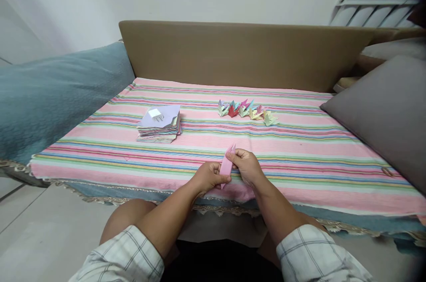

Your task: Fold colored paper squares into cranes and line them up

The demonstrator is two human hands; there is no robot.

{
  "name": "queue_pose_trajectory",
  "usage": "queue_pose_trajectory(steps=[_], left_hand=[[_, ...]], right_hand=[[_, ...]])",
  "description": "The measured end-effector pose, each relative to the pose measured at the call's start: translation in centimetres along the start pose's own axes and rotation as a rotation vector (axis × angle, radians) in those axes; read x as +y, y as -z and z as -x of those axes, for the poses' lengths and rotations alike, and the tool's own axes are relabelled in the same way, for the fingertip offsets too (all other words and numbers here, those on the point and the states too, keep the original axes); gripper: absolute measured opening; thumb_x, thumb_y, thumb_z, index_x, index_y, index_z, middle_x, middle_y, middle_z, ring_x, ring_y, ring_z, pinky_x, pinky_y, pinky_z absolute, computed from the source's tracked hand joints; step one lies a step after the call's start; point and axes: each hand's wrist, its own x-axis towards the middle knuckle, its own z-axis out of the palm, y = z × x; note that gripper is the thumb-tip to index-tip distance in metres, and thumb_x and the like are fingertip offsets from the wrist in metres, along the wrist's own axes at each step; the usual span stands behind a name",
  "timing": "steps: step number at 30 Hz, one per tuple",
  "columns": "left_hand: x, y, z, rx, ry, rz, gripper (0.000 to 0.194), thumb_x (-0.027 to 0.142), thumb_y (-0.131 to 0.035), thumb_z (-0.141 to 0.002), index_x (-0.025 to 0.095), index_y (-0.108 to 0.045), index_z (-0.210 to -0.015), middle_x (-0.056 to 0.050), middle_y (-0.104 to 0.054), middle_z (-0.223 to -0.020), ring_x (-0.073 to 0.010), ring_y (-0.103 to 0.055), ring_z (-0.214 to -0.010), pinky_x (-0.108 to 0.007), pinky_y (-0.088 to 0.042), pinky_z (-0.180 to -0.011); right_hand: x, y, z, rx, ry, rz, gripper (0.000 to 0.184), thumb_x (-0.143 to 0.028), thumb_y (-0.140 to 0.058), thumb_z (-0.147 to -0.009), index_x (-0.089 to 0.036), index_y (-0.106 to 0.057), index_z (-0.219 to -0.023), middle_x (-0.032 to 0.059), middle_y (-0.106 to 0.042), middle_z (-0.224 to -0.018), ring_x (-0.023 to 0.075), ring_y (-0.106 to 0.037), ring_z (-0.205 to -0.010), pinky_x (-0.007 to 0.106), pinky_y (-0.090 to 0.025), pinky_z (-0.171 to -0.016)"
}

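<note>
A narrow piece of folded pink paper (226, 167) is held between my hands, just above the near edge of the striped cloth. Its upper end splits into two points. My left hand (209, 177) pinches its lower left side, thumb across the front. Higher up on the right, my right hand (246, 165) grips the paper with the thumb near the split points. Some of the fingers behind the paper are hidden. Beyond my hands, several folded paper cranes (244, 110) in various colours sit close together on the cloth.
A stack of paper sheets (159, 130) with a small white object (155, 114) on top lies to the left. The striped cloth (199, 144) covers the seat. A brown backrest (226, 53) stands behind, a grey cushion (386, 113) at right, a blue-covered armrest (66, 87) at left.
</note>
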Motion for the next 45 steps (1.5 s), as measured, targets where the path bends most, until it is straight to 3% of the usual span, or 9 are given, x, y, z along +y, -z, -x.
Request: queue_pose_trajectory(steps=[9,15,16,20,25,31,37,41,45], left_hand=[[-0.1,0.2,0.5,-0.082,0.008,-0.069,0.035,0.035,-0.081,-0.047,0.016,-0.052,-0.057,0.006,-0.052,-0.044,-0.0082,-0.046,-0.04,-0.02,-0.035,-0.043],[-0.1,1.4,1.3,-0.301,0.149,-0.268,0.036,0.035,-0.084,-0.042,0.015,-0.062,-0.063,0.001,-0.059,-0.05,-0.0112,-0.052,-0.043,-0.022,-0.04,-0.045],[0.1,1.7,1.3,-0.281,0.141,-0.244,0.038,0.039,-0.083,-0.045,0.015,-0.063,-0.067,0.001,-0.06,-0.053,-0.0113,-0.053,-0.045,-0.023,-0.042,-0.047],[1.4,1.9,0.9,0.008,-0.017,0.027,0.044,0.048,-0.078,-0.054,0.014,-0.063,-0.079,-0.002,-0.064,-0.069,-0.0112,-0.06,-0.061,-0.022,-0.046,-0.057],[1.0,0.8,0.2,0.129,-0.095,0.147,0.045,0.035,-0.086,-0.043,0.014,-0.053,-0.064,0.006,-0.052,-0.048,-0.0041,-0.043,-0.041,-0.016,-0.032,-0.043],[0.2,0.8,0.1,0.094,-0.087,0.127,0.043,0.035,-0.085,-0.044,0.015,-0.05,-0.061,0.006,-0.052,-0.046,-0.0048,-0.043,-0.04,-0.017,-0.029,-0.042],[-0.1,0.8,0.0,0.09,-0.081,0.15,0.044,0.033,-0.085,-0.044,0.015,-0.05,-0.063,0.007,-0.053,-0.048,-0.0053,-0.044,-0.042,-0.018,-0.03,-0.044],[-0.2,0.8,-0.1,0.095,-0.095,0.099,0.042,0.034,-0.084,-0.047,0.015,-0.05,-0.063,0.008,-0.05,-0.046,-0.004,-0.041,-0.039,-0.017,-0.027,-0.043],[-0.2,0.9,-0.4,0.151,-0.129,0.157,0.046,0.035,-0.083,-0.047,0.017,-0.048,-0.071,0.007,-0.053,-0.05,-0.0066,-0.047,-0.043,-0.018,-0.033,-0.047]], right_hand=[[-0.5,-0.2,0.3,0.034,-0.015,-0.056,0.033,-0.044,-0.077,-0.057,-0.017,-0.058,-0.057,-0.0052,-0.047,-0.048,0.0065,-0.036,-0.044,0.022,-0.027,-0.043],[-1.7,0.9,0.1,0.123,-0.044,-0.158,0.039,-0.045,-0.08,-0.051,-0.018,-0.052,-0.055,-0.0069,-0.044,-0.044,0.0053,-0.032,-0.04,0.021,-0.026,-0.041],[-1.8,1.0,0.1,0.112,-0.053,-0.16,0.039,-0.045,-0.08,-0.051,-0.018,-0.052,-0.055,-0.007,-0.044,-0.044,0.0052,-0.032,-0.04,0.021,-0.025,-0.041],[-1.2,0.1,0.5,0.01,-0.061,-0.124,0.037,-0.043,-0.079,-0.053,-0.017,-0.054,-0.057,-0.007,-0.044,-0.045,0.0049,-0.033,-0.042,0.02,-0.023,-0.042],[-0.1,-1.1,0.7,-0.07,-0.048,-0.064,0.035,-0.045,-0.078,-0.055,-0.017,-0.057,-0.06,-0.0055,-0.048,-0.051,0.0063,-0.036,-0.046,0.021,-0.028,-0.044],[-0.2,-1.0,0.5,-0.032,0.017,-0.078,0.035,-0.048,-0.074,-0.06,-0.018,-0.056,-0.06,-0.0058,-0.045,-0.05,0.0066,-0.033,-0.046,0.022,-0.026,-0.044],[-0.2,-1.0,0.4,-0.032,-0.084,-0.168,0.034,-0.048,-0.074,-0.06,-0.018,-0.061,-0.068,-0.0044,-0.052,-0.055,0.0074,-0.041,-0.047,0.021,-0.031,-0.045],[-0.2,-0.9,0.2,0.023,-0.033,-0.14,0.034,-0.044,-0.076,-0.059,-0.017,-0.057,-0.064,-0.0057,-0.049,-0.051,0.0057,-0.04,-0.045,0.019,-0.032,-0.043],[0.0,-0.7,0.1,0.065,-0.059,-0.126,0.04,-0.051,-0.069,-0.065,-0.022,-0.053,-0.088,-0.0042,-0.059,-0.066,0.0099,-0.054,-0.054,0.021,-0.043,-0.047]])
